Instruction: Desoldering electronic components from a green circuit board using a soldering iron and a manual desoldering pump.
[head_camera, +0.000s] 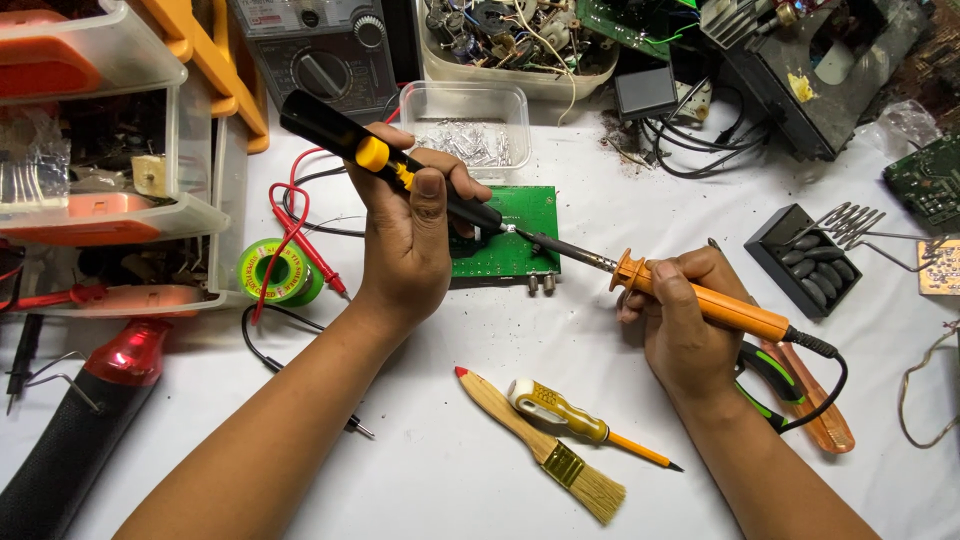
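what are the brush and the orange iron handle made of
Brush: pale bare wood handle by its grain, shiny brass-coloured metal band, straw-coloured bristles, natural or synthetic unclear. Soldering iron handle in the right hand: smooth matte orange, probably moulded plastic.

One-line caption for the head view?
Left hand holds a black desoldering pump, right hand an orange soldering iron, over a green circuit board.

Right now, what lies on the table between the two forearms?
In the head view, a brush and a small screwdriver lie there on the white table.
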